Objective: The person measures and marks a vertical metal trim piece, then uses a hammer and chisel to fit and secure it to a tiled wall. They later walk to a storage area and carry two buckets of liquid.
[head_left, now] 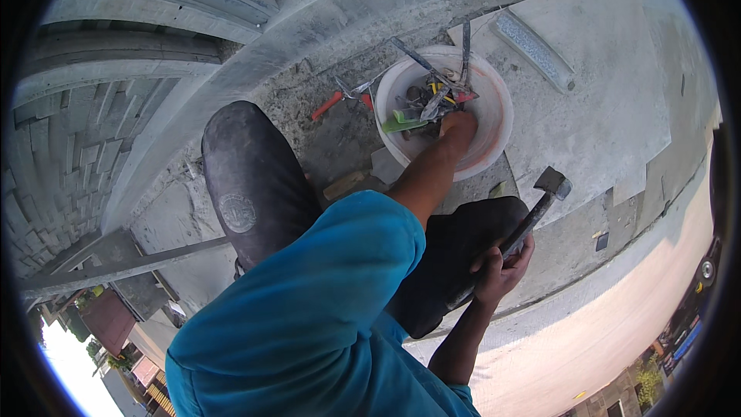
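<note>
My left hand [458, 123] is down inside a round white bucket [503, 112], its fingers hidden among the tools there. In the bucket lie a green piece [403, 123], something yellow and several dusty metal tools, and two dark handles [466, 42] stick up past the far rim. My right hand [503, 269] is closed around the dark handle of a hammer [551, 185], which is held up beside my bent right knee. The hammer's grey, worn head points away from me, near the sheet on the right.
Left of the bucket lies a red-handled tool [327, 106]. A small wood block [345, 184] rests in front of it. A speckled grey strip [532, 50] lies on a large pale sheet [602, 108] at right. Grey concrete beams [154, 0] stand at far left.
</note>
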### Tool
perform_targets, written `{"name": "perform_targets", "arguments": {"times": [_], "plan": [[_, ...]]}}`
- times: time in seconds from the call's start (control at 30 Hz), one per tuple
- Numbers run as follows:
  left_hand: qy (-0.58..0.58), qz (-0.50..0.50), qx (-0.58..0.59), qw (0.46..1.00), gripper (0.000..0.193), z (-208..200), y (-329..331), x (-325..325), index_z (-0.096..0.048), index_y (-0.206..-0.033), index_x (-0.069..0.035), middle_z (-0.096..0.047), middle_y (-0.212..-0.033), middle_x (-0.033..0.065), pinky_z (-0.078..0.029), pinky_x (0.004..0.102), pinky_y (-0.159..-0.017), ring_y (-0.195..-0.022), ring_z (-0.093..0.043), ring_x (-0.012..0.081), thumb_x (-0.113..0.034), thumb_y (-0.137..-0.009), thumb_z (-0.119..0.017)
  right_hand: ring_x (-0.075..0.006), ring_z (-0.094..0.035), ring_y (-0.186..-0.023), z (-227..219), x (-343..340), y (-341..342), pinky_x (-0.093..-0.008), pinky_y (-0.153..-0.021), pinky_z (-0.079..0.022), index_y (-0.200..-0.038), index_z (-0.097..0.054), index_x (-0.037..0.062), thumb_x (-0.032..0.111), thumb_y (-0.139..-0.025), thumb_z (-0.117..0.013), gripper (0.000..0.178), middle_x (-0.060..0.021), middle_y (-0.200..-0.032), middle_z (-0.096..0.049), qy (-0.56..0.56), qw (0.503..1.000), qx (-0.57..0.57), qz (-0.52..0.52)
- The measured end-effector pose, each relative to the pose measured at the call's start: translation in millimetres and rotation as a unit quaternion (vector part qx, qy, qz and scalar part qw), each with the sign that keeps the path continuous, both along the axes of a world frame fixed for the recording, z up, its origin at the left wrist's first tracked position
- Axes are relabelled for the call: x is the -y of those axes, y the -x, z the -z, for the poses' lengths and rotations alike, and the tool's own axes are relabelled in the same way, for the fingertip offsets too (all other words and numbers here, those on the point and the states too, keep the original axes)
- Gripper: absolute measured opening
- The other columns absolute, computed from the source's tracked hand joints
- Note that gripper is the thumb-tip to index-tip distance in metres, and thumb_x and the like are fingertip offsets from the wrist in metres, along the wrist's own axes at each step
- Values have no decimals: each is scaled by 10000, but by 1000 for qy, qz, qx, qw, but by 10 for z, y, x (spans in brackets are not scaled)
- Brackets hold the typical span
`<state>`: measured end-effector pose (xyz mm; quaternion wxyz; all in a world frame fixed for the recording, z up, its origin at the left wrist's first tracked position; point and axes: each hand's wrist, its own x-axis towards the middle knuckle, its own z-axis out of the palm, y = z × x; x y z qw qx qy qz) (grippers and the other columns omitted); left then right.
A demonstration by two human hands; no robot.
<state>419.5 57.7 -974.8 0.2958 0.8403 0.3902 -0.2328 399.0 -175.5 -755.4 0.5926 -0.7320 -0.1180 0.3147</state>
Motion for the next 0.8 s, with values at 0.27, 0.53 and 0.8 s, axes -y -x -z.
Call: {"name": "perform_targets", "arguments": {"times": [0.27, 0.53, 0.8], "plan": [[-41, -44, 58, 997, 189, 91, -21, 75, -770, -944, -96, -751, -998, 131, -602, 406, -735, -925, -738, 290, -91, -880, -593, -133, -531, -474, -28, -38, 32, -230, -422, -402, -1439, -327, -32, 235, -837, -716, 765, -123, -890, -602, 18, 999, 34, 8], [50, -15, -24, 998, 276, 124, -128, 82, -733, -1126, -61, -712, -1144, 168, -600, 464, -800, -1000, -719, 316, -81, -884, -599, -136, -532, -465, -88, -14, 123, -237, -410, -411, -1434, -340, -39, 197, -812, -673, 744, -134, -880, -612, 29, 998, 47, 12], [25, -10, 66, 997, 272, 99, 20, 77, -738, -1098, -64, -725, -1123, 137, -582, 486, -826, -1018, -714, 320, -114, -921, -537, -137, -546, -474, -131, -74, 169, -238, -413, -412, -1434, -337, -39, 252, -809, -715, 786, -133, -870, -615, 34, 998, 39, 20]]}}
